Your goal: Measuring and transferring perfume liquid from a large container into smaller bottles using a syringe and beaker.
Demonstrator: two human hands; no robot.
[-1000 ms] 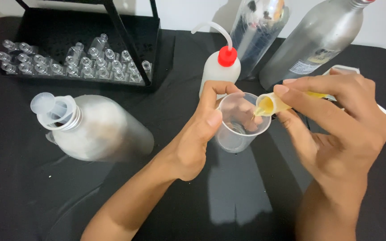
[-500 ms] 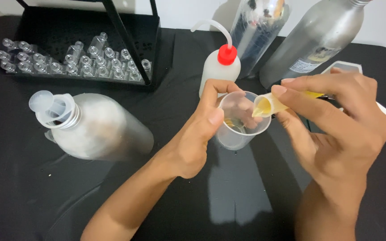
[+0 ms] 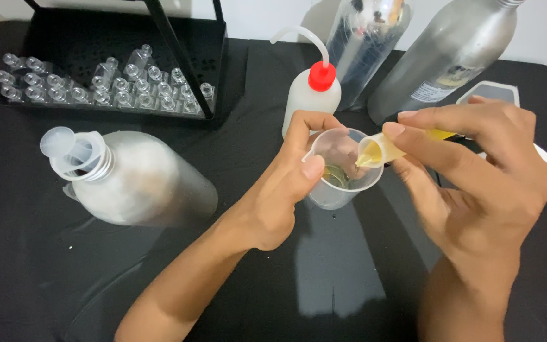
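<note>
Pour in hand — yellow liquid going from tube (image 3: 381,149) into cup (image 3: 340,168), centre of frame.

Left hand (image 3: 280,196) is closed round the cup's near wall, thumb on the rim; right hand (image 3: 476,177) pinches the tilted tube, its mouth resting just over the cup's right rim. A thin yellow pool shows at the cup bottom. Next move likely calls for a steady tilt, lip kept inside the rim — no drips on the black cloth (image 3: 45,266). Tube's far end is hidden under the fingers; remaining volume cannot be read. Bottle tops at upper right are cut off.

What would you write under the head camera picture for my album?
Left hand steadies a clear cup while right hand tips a small yellow tube into it.
</note>
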